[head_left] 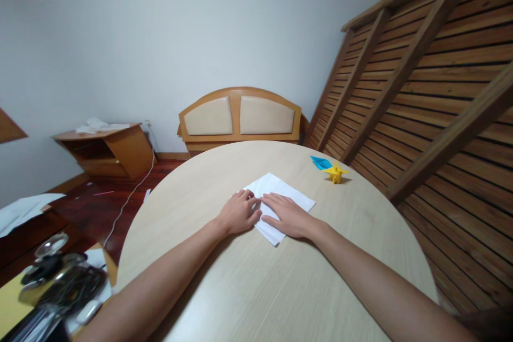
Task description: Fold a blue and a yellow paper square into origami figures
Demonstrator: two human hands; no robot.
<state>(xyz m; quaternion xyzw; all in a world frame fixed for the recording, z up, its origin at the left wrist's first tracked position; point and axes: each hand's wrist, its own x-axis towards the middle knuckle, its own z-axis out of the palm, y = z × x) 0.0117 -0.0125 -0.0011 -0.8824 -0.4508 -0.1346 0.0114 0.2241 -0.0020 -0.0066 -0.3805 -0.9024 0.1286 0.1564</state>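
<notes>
head view: worn on the person's head | faces forward and down over round table [248, 288] | close above forearms | single view, nothing shared

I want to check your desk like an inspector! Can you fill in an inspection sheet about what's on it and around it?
Surface: round pale wooden table.
Job's things: white paper, lying flat near the table's middle.
Clutter: yellow folded paper figure and blue folded paper at the far right edge, apart from the hands.
Grippers: left hand rests on the paper's left edge; right hand lies flat on the paper; neither grips it.
Cables: white cord running across the floor on the left.
Surroundings: wooden headboard against the wall, slatted bed frame leaning on the right, low wooden cabinet on the left.
</notes>
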